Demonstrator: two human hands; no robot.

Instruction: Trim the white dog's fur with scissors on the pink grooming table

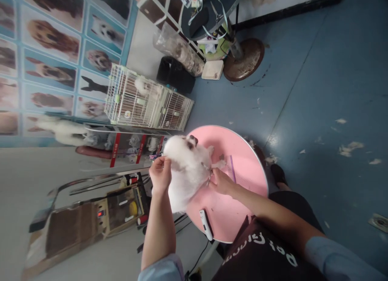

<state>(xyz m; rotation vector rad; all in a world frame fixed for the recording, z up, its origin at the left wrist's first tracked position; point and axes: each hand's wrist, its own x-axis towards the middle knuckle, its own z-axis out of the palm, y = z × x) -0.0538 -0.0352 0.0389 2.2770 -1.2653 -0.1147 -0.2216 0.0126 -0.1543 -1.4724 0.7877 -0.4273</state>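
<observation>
A fluffy white dog [190,168] is on a round pink grooming table [242,200], its dark eyes and nose toward the top of the view. My left hand [160,174] is closed in a pinch at the fur on the side of its head, apparently the ear. In my right hand [220,181] is a pair of scissors [209,177], held close against the dog's chest fur; the blades are hard to make out. Just beyond that hand lies a purple comb [232,168] beside a front paw. A white clipper [206,225] rests near the table's edge.
A white wire cage [145,99] with a small white animal inside stands behind the table. Another round table [212,14] holds scissors and other items. Tufts of hair [351,148] lie on the blue floor [318,91]. A wheeled-looking equipment stand [100,212] is at left.
</observation>
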